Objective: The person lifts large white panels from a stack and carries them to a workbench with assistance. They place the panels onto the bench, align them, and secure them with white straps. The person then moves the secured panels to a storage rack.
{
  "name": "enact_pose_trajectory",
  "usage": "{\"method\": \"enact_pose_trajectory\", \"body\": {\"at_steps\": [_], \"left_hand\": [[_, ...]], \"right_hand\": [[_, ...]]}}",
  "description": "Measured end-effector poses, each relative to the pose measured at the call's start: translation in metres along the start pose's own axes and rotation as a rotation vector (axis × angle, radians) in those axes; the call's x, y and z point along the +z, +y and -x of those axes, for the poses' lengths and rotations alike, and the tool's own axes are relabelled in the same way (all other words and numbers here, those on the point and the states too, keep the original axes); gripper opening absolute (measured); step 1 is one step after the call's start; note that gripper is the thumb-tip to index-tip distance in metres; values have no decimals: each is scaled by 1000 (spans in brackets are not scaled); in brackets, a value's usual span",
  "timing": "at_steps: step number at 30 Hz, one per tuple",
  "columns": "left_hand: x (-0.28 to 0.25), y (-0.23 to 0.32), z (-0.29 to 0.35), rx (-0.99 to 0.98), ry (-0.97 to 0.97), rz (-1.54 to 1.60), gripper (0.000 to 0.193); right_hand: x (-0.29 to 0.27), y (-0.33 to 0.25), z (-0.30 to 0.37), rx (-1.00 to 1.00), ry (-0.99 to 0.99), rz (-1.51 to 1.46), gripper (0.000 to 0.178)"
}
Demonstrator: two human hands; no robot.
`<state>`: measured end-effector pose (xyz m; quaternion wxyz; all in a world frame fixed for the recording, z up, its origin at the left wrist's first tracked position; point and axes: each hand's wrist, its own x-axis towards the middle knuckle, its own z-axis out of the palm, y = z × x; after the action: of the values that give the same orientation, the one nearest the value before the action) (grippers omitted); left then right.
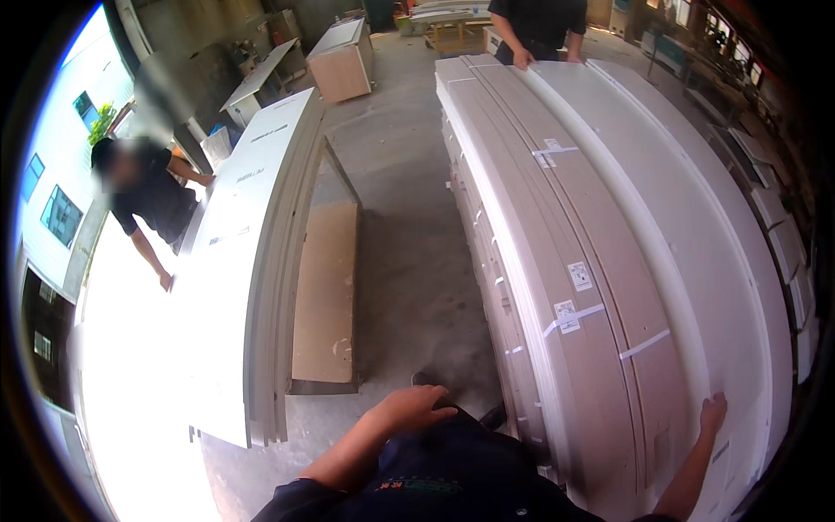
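Left co-worker: a person in a dark cap and dark short-sleeved shirt (156, 204), both hands at or near the outer edge of the panels beside them.
Left stack: long, flat white panels with small dark print (252, 174), raised above a tan board (326, 296).
Left hand: the wearer's bare left hand (417, 407), held before the body, holding nothing visible; fingers loosely together.
Strapped stack: long pinkish-brown flat packs with white straps and labels (557, 217), just left of the right-hand panel.
Far co-worker: a person in a dark shirt (544, 22), hands at the far end.
Right panel: a long, smooth white panel (696, 270), lying lengthwise between wearer and far co-worker; from where I stand, probably heavy, stiff, somewhat slippery on its face, its corners easily chipped; best held by the long edges near both ends.
Right hand: the wearer's bare right hand (713, 413), on the panel's near part; panel beneath the fingers, which look bent; whether they clamp an edge, I cannot tell.
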<state>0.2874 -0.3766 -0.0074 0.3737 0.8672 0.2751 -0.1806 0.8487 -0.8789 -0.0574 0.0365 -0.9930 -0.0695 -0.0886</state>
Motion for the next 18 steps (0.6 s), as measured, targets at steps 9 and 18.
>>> {"method": "enact_pose_trajectory", "body": {"at_steps": [9, 18], "left_hand": [[-41, -25, 0, 109, 63, -8, 52], [-46, -121, 35, -123, 177, 81, 53]], "right_hand": [[2, -89, -6, -254, -156, -395, 33], [-54, -342, 77, -670, -205, -323, 38]]}}
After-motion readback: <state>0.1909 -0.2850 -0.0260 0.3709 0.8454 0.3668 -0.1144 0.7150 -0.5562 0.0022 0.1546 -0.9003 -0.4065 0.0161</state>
